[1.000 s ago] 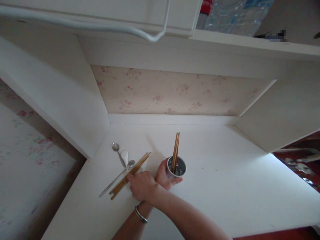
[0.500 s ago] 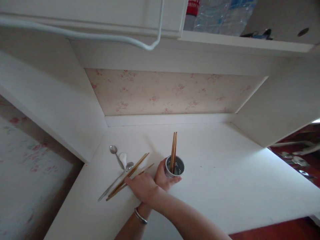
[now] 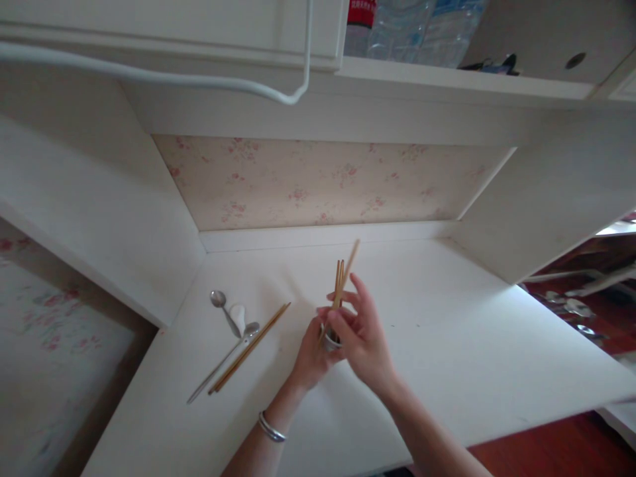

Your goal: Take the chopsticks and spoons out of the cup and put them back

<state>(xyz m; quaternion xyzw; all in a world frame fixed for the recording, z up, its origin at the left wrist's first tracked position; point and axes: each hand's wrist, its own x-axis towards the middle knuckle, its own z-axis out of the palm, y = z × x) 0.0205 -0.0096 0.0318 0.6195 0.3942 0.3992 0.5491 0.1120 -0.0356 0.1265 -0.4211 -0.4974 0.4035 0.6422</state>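
Metal cup (image 3: 332,344) on the worktop (image 3: 462,371), left hand (image 3: 309,358) wrapped round its side, grip closed on it. Inside the cup: two upright chopsticks (image 3: 338,273), tips well above the rim; rest of the interior blocked by fingers. Right hand (image 3: 362,334) over the cup mouth, thumb and fingers pinching a third chopstick (image 3: 352,258), tilted, top end to the right (motion-blurred; can't tell if its low end is inside or outside the rim). Left of the cup, lying loose: wooden chopstick pair (image 3: 254,346), long-handled spoon (image 3: 252,328) just beside it, small white utensil (image 3: 238,317), short metal spoon (image 3: 217,299). Overhead, open cabinet shelf (image 3: 397,75) holds clear bottles (image 3: 422,33), one red-labelled bottle (image 3: 361,16), and small dark items (image 3: 497,66), too unclear to name. Silver bracelet (image 3: 271,429) on the left wrist.
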